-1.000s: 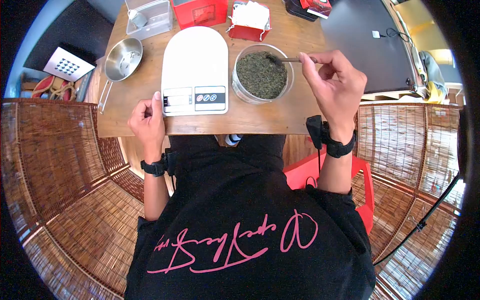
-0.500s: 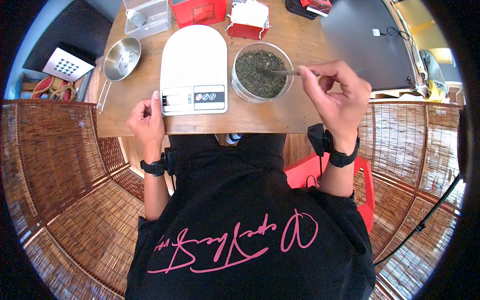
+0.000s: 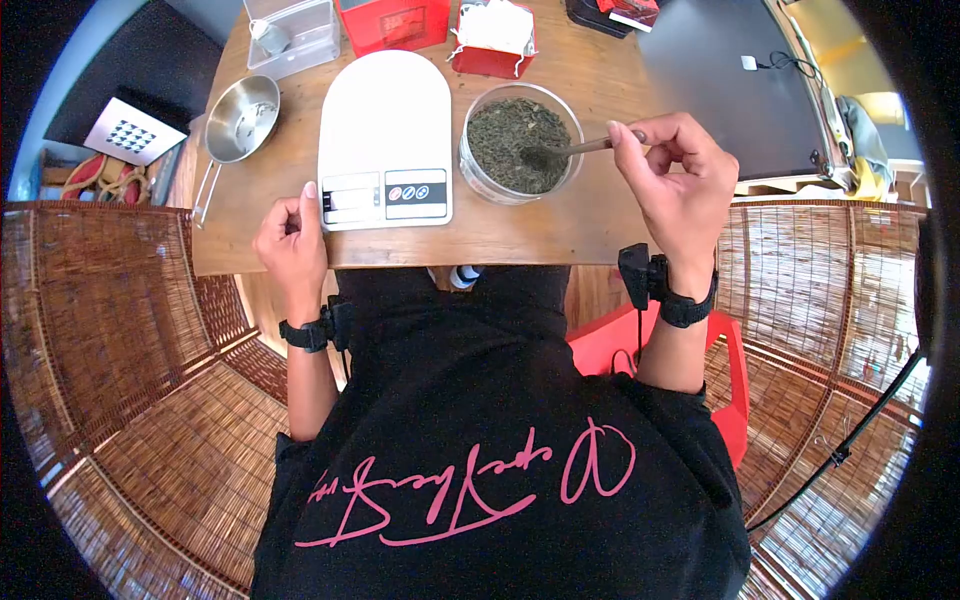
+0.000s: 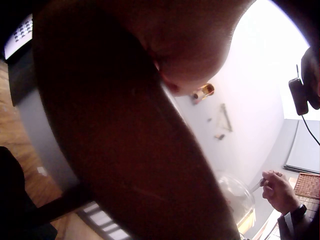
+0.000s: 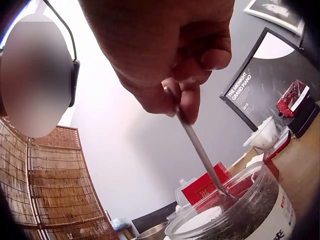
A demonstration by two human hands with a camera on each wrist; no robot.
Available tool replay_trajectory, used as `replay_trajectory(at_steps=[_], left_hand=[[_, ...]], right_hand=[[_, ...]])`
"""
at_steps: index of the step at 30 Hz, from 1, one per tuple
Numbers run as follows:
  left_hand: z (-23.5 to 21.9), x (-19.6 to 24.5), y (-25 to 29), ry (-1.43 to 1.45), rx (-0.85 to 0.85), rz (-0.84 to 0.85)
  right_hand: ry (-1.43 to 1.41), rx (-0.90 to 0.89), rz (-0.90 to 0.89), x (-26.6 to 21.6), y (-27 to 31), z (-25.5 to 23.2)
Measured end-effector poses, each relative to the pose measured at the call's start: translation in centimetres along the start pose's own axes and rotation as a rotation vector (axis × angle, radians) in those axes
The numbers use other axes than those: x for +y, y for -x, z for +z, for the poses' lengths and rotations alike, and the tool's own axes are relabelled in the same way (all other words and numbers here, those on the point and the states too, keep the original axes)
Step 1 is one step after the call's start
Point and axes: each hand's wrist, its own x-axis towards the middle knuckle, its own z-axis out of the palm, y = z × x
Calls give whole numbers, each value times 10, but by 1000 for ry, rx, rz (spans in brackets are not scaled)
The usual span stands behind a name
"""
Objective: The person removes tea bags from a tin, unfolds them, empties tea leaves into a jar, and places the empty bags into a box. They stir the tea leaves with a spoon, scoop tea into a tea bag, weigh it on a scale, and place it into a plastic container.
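Observation:
My right hand (image 3: 685, 185) pinches the handle of a slim spoon (image 3: 592, 146) between thumb and fingers. The spoon's lower end sits among dark green dried leaves (image 3: 508, 130) in a clear round plastic tub (image 3: 478, 186). In the right wrist view the spoon (image 5: 199, 150) slants down over the tub's rim. My left hand (image 3: 293, 240) rests at the front table edge, fingers loosely curled and holding nothing. Its thumb points up beside the lower left corner of a white kitchen scale (image 3: 385, 110), whose platform is bare.
A steel pan (image 3: 226, 135) with a few leaf bits stands left of the scale. Behind are a clear box (image 3: 305, 55), a red box (image 3: 400, 28) and a smaller red box (image 3: 490, 62) holding white pouches. A black surface (image 3: 725, 110) adjoins on the right.
The spoon's lower end has moved from the tub's upper right, across the leaves to the left, then down toward the near right. The leaf surface looks stirred. My left hand stays in place.

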Motion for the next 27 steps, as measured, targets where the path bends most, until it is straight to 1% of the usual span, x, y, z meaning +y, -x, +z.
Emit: replay_trajectory(at_steps=[6, 10, 12, 13, 17, 19, 22, 27], left_hand=[[1, -8, 0, 4, -9, -28], [0, -7, 0, -7, -9, -27], [-1, -6, 0, 0, -9, -18], [-1, -5, 0, -1, -7, -19], [-1, 0, 0, -5, -2, 1], [-1, 0, -1, -6, -4, 4], [0, -3, -1, -30, 6, 30], [-1, -3, -1, -22, -6, -2]], right_hand=[[39, 60, 21, -5, -3, -10], [40, 58, -1, 0, -5, -1], [34, 22, -45, -2, -5, 6], [44, 35, -90, -1, -5, 11], [17, 21, -97, -4, -5, 21], [34, 19, -162, -9, -6, 24], [39, -9, -171, -16, -4, 24], [12, -29, -157, -18, 0, 18]])
